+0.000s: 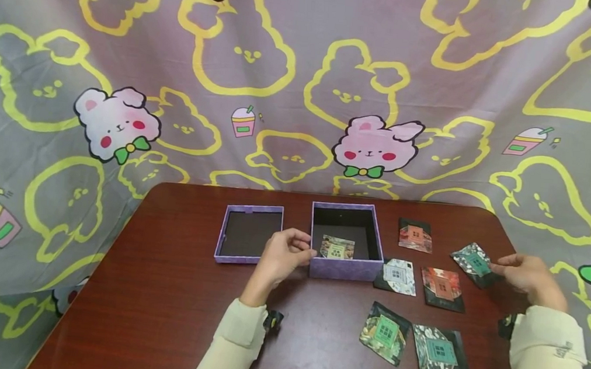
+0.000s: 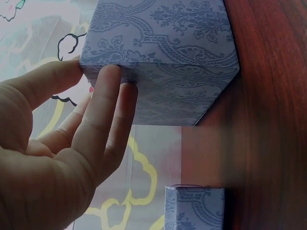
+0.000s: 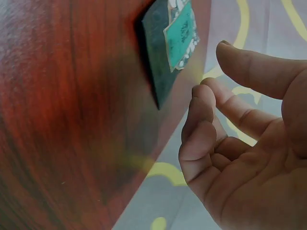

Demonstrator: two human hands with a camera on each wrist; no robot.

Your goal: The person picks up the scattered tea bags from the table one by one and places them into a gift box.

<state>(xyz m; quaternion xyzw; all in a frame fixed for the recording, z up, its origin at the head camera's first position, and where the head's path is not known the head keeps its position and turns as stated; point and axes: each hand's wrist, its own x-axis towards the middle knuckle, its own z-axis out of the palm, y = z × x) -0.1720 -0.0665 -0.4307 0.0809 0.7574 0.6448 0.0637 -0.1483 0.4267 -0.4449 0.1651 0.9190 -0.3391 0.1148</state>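
An open purple patterned box point(image 1: 346, 270) stands at the back of the table with one flat packet point(image 1: 337, 248) inside. At its near left corner my left hand point(image 1: 275, 259) grips the wall. In the left wrist view, thumb and fingers bend around the edge of the box point(image 2: 163, 33). My right hand point(image 1: 527, 278) is beside a dark packet with a teal label point(image 1: 471, 258) at the far right. The right wrist view shows that packet point(image 3: 180, 36) lying on the table, apart from the right hand point(image 3: 249, 139), whose loosely bent fingers hold nothing.
The shallow purple lid point(image 1: 238, 258) lies inside up, left of the box. Right of the box are packets with red labels point(image 1: 415, 236) point(image 1: 443, 289), a white-label packet point(image 1: 396, 276), a green-label one point(image 1: 385, 333) and another teal-label one point(image 1: 441, 352). A patterned curtain point(image 1: 291, 108) hangs behind the table.
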